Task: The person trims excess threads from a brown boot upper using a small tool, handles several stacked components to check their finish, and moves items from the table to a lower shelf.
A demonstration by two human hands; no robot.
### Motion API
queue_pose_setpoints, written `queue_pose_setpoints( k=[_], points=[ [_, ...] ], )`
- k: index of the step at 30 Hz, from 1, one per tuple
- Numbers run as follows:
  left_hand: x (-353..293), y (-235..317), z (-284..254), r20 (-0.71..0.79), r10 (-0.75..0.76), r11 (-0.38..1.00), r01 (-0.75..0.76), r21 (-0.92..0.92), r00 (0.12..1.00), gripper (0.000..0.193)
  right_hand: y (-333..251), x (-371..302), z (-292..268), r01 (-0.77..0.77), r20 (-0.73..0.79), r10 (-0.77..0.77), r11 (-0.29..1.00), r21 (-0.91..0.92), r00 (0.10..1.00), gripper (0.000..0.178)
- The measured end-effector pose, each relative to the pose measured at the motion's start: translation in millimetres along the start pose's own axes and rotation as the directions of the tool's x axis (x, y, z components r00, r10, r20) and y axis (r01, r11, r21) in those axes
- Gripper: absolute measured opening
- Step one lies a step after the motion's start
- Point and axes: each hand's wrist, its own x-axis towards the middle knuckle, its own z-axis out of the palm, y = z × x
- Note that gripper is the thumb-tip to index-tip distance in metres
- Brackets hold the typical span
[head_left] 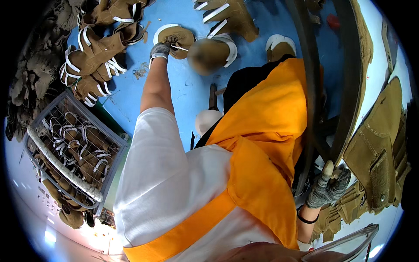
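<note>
My left hand, in a grey glove with the fingertips bare, reaches down to the blue floor. Its fingers close on a brown shoe upper with a white rim and a thin white cord. Right beside that lies another rounded brown piece with a white edge, partly blurred. At the lower right my right hand, gloved the same way, is by the table's edge with its fingers curled. What those fingers hold, if anything, is hidden. Brown leather pieces with stitching lie on the white table next to it.
Brown uppers with white strips are heaped at the upper left, more at the top. A wire-sided grey crate of uppers stands at left. Dark scraps pile behind. Dark curved bars rise beside the table.
</note>
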Motion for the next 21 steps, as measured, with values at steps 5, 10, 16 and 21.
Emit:
queue_pose_setpoints(
  k=[5,10,16,21],
  points=[
    [-28,39,-27,0.026,-0.011,0.998,0.009,0.066,1.0,0.055,4,-5,-7,-0.009,0.054,0.011,0.999,-0.044,0.999,0.024],
    [-43,42,-38,0.003,0.09,0.986,-0.089,0.139,0.996,0.052,0,-3,-8,-0.023,0.069,0.027,0.998,-0.055,0.997,0.023],
    [-6,3,-22,-0.095,0.178,0.983,-0.181,-0.015,0.979,0.059,1,-3,-2,0.002,-0.001,-0.002,1.0,-0.027,1.0,0.022],
    [0,-31,-30,-0.051,0.459,0.888,-0.46,0.007,0.887,0.043,8,-5,-6,-0.061,0.055,0.06,0.998,0.016,0.997,0.026]
  ],
)
